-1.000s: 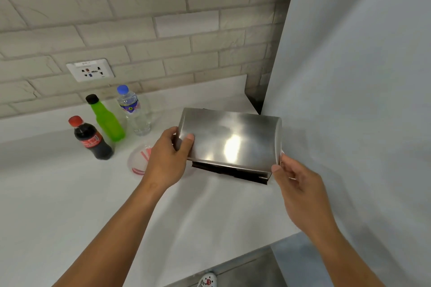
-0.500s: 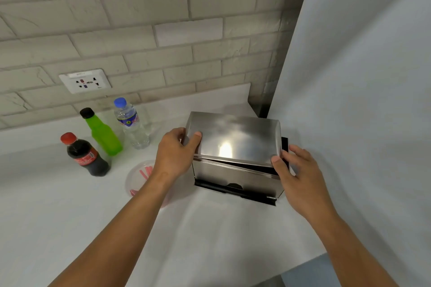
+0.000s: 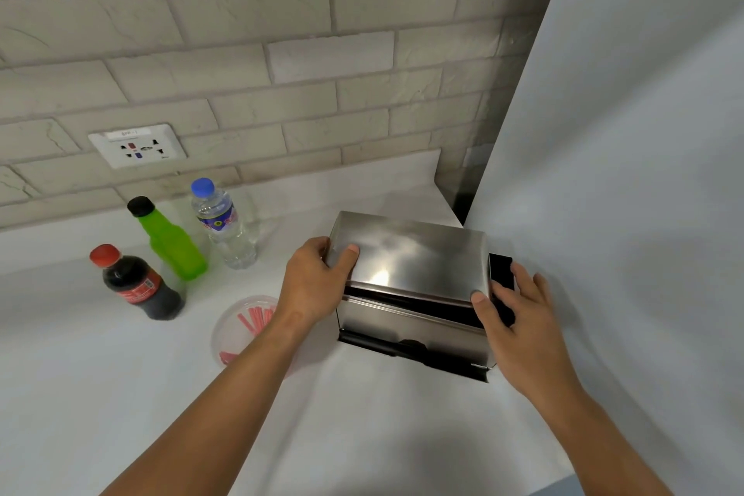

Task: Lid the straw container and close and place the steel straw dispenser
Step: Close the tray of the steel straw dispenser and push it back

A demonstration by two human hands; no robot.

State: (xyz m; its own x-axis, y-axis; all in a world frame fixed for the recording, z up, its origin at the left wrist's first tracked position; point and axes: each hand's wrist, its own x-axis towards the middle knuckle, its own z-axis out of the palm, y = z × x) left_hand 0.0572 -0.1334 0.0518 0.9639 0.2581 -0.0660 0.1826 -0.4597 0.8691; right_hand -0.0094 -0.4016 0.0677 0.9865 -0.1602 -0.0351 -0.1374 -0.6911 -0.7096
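Change: the dispenser, lifted a second ago, now stands at the desk's right back corner.
Hands: my left hand and right hand grip its ends.
Lid: not quite shut.

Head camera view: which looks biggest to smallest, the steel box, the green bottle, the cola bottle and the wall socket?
1. steel straw dispenser
2. green bottle and cola bottle, which look alike in size
3. wall socket, farther from the camera, so unsure

No text can be read for certain. The cola bottle has a red label and the water bottle a blue one, both too blurred. The strip on the wall socket is illegible.
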